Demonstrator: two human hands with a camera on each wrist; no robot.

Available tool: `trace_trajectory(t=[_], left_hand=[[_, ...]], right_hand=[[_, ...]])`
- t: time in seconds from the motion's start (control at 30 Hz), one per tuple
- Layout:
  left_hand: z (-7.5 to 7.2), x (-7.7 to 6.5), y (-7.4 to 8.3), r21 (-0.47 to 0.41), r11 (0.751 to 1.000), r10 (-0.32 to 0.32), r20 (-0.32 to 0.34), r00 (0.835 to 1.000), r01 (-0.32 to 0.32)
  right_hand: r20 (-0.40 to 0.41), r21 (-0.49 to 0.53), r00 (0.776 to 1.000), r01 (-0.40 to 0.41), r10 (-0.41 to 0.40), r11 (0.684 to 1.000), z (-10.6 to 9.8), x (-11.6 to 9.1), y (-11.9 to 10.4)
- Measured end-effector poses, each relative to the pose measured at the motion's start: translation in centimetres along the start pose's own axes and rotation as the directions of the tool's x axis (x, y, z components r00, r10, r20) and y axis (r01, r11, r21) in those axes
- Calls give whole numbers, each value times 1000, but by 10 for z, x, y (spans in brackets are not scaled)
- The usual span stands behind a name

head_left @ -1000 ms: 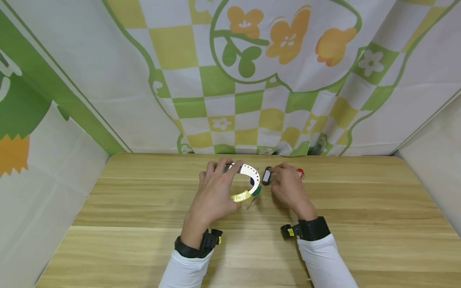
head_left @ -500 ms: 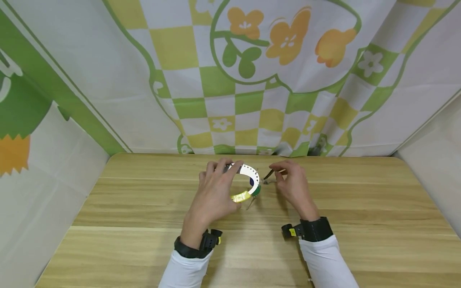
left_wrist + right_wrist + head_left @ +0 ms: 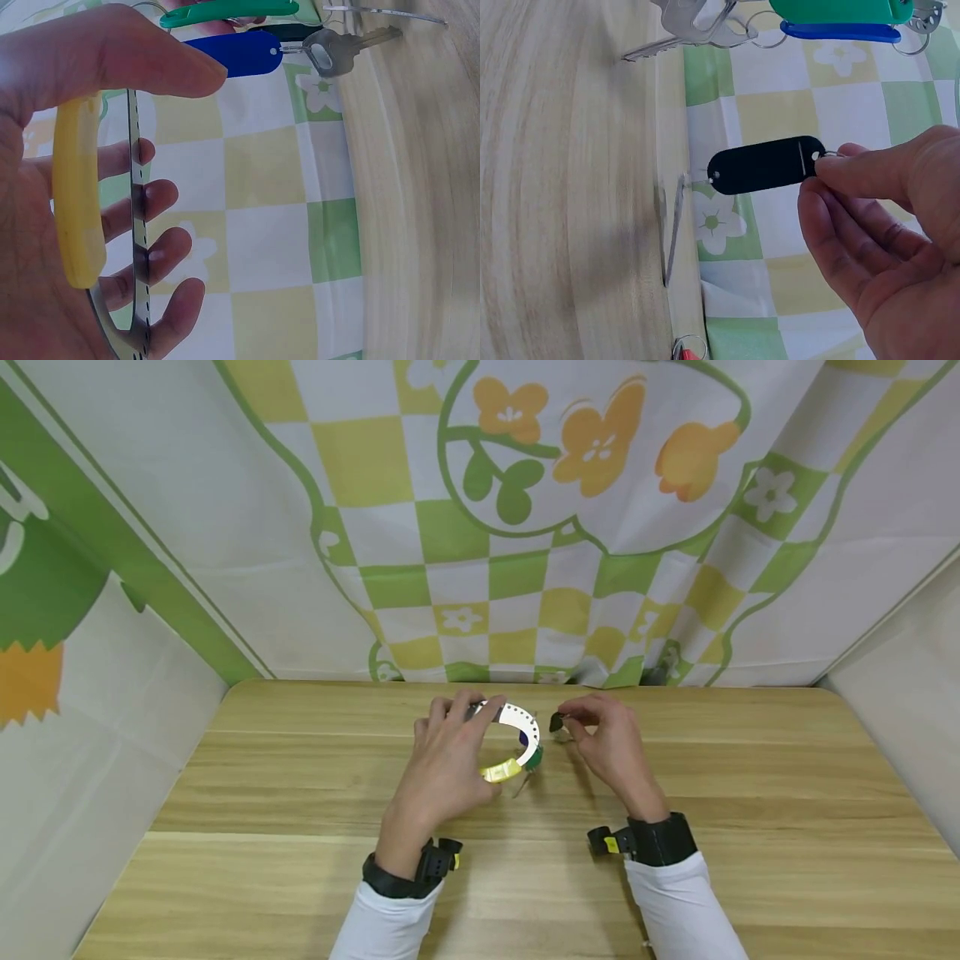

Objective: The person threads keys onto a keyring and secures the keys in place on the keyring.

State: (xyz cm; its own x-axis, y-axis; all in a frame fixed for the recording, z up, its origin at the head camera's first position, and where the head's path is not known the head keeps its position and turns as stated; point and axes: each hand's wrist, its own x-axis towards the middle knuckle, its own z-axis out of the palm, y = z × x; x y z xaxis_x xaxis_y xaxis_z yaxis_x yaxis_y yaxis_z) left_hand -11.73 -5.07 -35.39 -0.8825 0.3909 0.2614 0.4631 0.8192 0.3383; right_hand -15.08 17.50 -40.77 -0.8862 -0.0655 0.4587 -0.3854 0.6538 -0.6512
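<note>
My left hand (image 3: 446, 760) holds a flat metal key holder (image 3: 139, 225), a loop pierced with small holes that has a yellow handle (image 3: 77, 191). From the holder hang a green key tag (image 3: 229, 11) and a blue key tag (image 3: 240, 54); a key (image 3: 334, 52) dangles off the blue one. My right hand (image 3: 611, 747) pinches a black key tag (image 3: 757, 166) at its ring (image 3: 832, 154) end, just right of the holder. A slim key (image 3: 676, 232) hangs at the black tag's other end, close to the table.
A red item (image 3: 690, 355) with a wire ring shows at the bottom of the right wrist view, on the wooden table (image 3: 300, 860). Behind the table's back edge hangs a checked, flowered cloth (image 3: 525, 610).
The black key tag, lying on the table with its white label up, has been picked up and turned by my right hand. My left hand and the holder have stayed in place.
</note>
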Motion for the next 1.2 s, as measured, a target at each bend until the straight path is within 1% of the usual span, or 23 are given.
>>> trace_trajectory(t=[0.3, 0.6, 0.7, 0.8, 0.93, 1.0, 1.1, 1.2], left_hand=[[0, 1, 0, 5, 1000, 2, 1, 1000, -2], [1, 1, 0, 8, 1000, -1, -3, 1000, 1], [1, 1, 0, 8, 1000, 0, -6, 1000, 0], [1, 0, 0, 10, 1000, 0, -7, 1000, 0], [1, 0, 0, 13, 1000, 1, -4, 1000, -1], [1, 0, 0, 13, 1000, 1, -1, 1000, -1], [0, 1, 1, 13, 1000, 3, 3, 1000, -3], [0, 1, 1, 14, 1000, 5, 1, 1000, -5]], right_hand=[[-44, 26, 999, 9, -8, 1000, 0, 2, -1], [-54, 56, 999, -1, 4, 998, -2, 1, -4], [-49, 85, 999, -10, 14, 996, -3, 2, -6], [-31, 145, 999, -33, 37, 989, -5, 2, -9], [-24, 246, 997, -70, 78, 967, -7, 3, -15], [-33, 277, 995, -78, 91, 958, -8, 3, -18], [-42, 301, 995, -78, 95, 950, -9, 4, -22], [-42, 295, 996, -64, 80, 953, -10, 4, -25]])
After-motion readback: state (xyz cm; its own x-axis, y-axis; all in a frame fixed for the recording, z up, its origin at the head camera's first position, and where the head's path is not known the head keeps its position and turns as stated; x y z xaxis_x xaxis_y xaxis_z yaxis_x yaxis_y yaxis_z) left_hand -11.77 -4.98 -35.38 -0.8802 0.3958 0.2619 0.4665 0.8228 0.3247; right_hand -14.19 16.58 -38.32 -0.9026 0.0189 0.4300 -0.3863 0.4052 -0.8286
